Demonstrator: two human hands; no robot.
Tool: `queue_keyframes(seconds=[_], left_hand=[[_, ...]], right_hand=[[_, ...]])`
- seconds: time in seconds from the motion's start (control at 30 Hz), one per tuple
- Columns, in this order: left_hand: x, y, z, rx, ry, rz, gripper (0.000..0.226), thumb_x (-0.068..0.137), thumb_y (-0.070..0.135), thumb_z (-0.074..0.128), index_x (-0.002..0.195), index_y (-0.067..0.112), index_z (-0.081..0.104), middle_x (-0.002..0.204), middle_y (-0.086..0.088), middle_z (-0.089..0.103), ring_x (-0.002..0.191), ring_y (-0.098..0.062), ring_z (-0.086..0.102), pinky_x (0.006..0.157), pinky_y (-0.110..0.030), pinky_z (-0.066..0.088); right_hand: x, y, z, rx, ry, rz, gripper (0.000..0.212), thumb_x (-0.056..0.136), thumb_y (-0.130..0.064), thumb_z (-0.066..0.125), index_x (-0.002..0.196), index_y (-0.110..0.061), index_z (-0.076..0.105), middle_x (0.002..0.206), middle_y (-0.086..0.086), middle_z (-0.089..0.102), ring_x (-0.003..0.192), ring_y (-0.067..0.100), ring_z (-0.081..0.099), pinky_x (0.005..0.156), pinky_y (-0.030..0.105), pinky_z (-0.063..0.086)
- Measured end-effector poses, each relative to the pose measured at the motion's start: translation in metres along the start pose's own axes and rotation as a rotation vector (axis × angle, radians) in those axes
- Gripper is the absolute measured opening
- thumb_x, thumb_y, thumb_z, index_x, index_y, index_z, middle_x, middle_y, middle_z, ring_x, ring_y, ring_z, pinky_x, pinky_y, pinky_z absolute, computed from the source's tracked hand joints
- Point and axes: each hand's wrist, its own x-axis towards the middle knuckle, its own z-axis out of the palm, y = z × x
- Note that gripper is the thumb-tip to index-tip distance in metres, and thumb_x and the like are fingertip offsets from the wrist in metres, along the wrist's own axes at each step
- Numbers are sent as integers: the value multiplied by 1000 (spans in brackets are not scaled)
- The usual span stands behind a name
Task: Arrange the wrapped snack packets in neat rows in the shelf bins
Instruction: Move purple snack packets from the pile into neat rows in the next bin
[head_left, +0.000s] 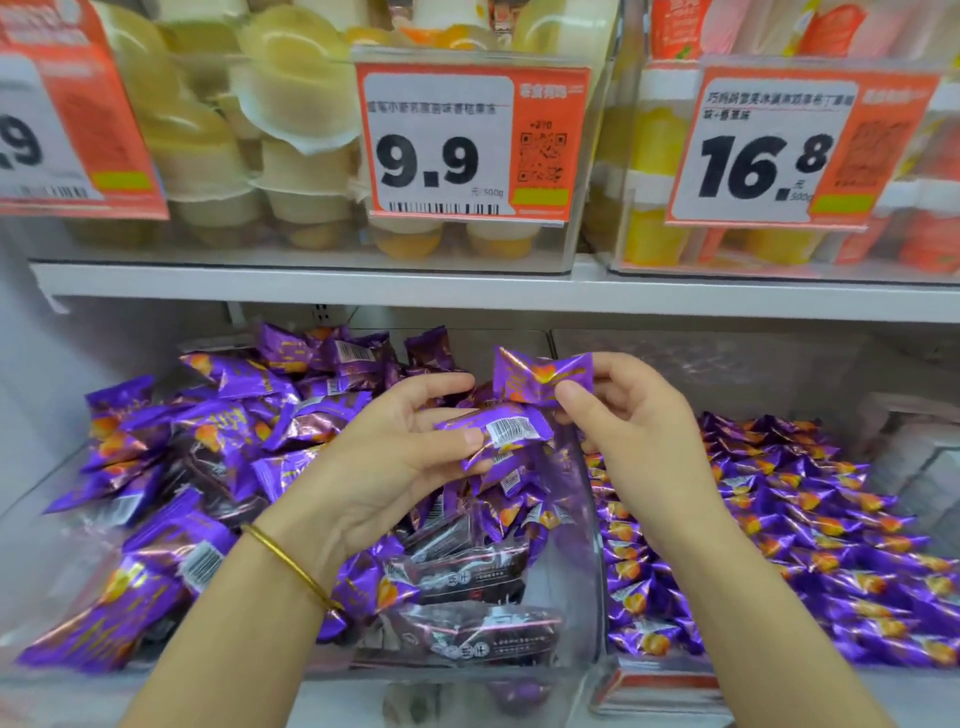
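My left hand grips a small stack of purple snack packets, barcode side up, above the left clear bin. My right hand pinches another purple packet by its lower edge, just above and to the right of the left hand's stack. The left bin holds a loose jumbled heap of purple packets with some dark brown ones at the front. The right bin's purple packets lie in tidy overlapping rows.
A white shelf edge runs above the bins. On it stand clear bins of jelly cups with orange price tags, 9.9 and 16.8. White packets sit at the far right of the lower shelf.
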Motion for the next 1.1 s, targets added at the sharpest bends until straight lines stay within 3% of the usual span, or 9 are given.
queue_keyframes(seconds=[0.3, 0.47, 0.53, 0.6, 0.67, 0.73, 0.83, 0.93, 1.1], left_hand=[[3, -12, -2, 589, 33, 161, 34, 81, -17, 57, 96, 13, 61, 91, -5, 69, 58, 0, 60, 56, -13, 49], [3, -4, 0, 178, 103, 118, 20, 88, -13, 50, 85, 3, 61, 78, -8, 55, 60, -9, 58, 61, -27, 59], [4, 0, -1, -80, 80, 60, 12, 85, -11, 53, 89, -5, 63, 83, -13, 62, 80, -20, 63, 62, -23, 58], [5, 1, -4, -256, 19, 4, 27, 73, -7, 59, 100, -13, 60, 100, -24, 66, 99, -33, 65, 67, -23, 58], [4, 1, -3, -238, 6, -20, 38, 67, -9, 59, 105, -13, 59, 104, -27, 66, 99, -33, 66, 76, -24, 57], [4, -1, -1, -199, 21, 20, 20, 75, -13, 55, 94, -11, 61, 91, -20, 70, 90, -28, 70, 78, -25, 57], [4, -3, 3, -112, 151, 41, 8, 88, 0, 55, 80, 1, 58, 71, -6, 66, 68, -18, 72, 54, -19, 56], [6, -6, 5, 74, 229, 45, 5, 90, 12, 57, 85, 10, 58, 77, -4, 61, 51, -10, 66, 36, -15, 42], [5, -2, 20, -6, 96, 19, 22, 93, 27, 51, 87, 10, 63, 78, -6, 71, 61, -15, 69, 40, -18, 47]], right_hand=[[-2, 0, 4, 6, 47, 25, 16, 90, -6, 57, 84, -20, 61, 82, -1, 69, 70, 8, 63, 57, 16, 45], [-4, -4, 6, 123, 93, 21, 14, 92, 1, 51, 94, -12, 56, 70, 3, 62, 50, 7, 57, 46, 17, 40], [-4, -5, 7, 169, 109, 35, 16, 91, 0, 52, 99, -13, 56, 72, 0, 64, 51, 9, 58, 45, 17, 41], [-4, -6, 7, 215, 136, 62, 14, 91, 0, 52, 96, -13, 56, 71, -3, 65, 53, 10, 58, 45, 18, 41], [-4, -6, 6, 284, 165, 115, 13, 91, 1, 51, 92, -12, 54, 69, -1, 64, 54, 11, 58, 45, 20, 42], [-2, -6, 5, 381, 165, 180, 14, 90, 3, 49, 90, -11, 53, 71, 5, 61, 52, 14, 57, 46, 23, 42], [-1, -9, 1, 482, 91, 216, 14, 90, 3, 45, 87, -10, 52, 65, 4, 60, 50, 16, 53, 49, 26, 41], [-2, -7, -1, 399, 0, 156, 12, 91, -1, 50, 86, -11, 53, 65, -2, 63, 53, 14, 55, 55, 26, 42], [-4, 0, -2, 156, -46, 34, 15, 86, -7, 62, 84, -22, 63, 80, -8, 67, 71, 7, 58, 62, 19, 46]])
